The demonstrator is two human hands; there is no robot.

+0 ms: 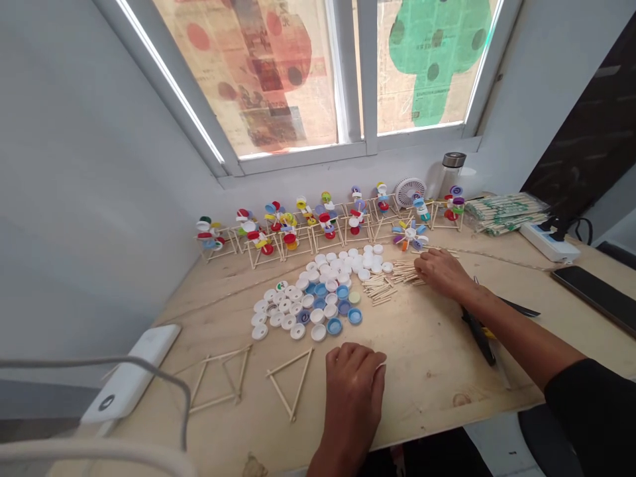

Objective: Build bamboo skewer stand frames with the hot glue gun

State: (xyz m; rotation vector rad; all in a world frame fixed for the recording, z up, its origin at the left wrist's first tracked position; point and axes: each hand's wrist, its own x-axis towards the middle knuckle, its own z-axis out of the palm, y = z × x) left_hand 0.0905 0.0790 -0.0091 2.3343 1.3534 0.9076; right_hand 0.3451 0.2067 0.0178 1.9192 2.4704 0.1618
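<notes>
Pale wood sticks, thin and straight, lie in a loose pile [405, 273] on the light plywood table [412, 364], and my right hand [440, 270] is at the pile's right end. Its fingers are bent downward and bunched close together; I cannot tell whether they pinch a stick, as the back of the hand hides the tips. Just left of that pile is a heap of shorter wooden sticks [378, 291].

My left hand [354, 381] is near the table's front edge, fingers curled in toward the thumb. A small pale bit shows at the thumb's tip, too little to tell if I hold something.

Left of this hand lies a flat triangle of wooden sticks [303, 384], and beyond it a larger frame of joined sticks [213, 402]. Round white plastic caps [318, 332] and round blue plastic caps [354, 316] spread across the middle. Behind them stand stick frames carrying multicoloured cap wheels [328, 225]. A black-handled tool [479, 338] lies below my right forearm, partly hidden.
</notes>
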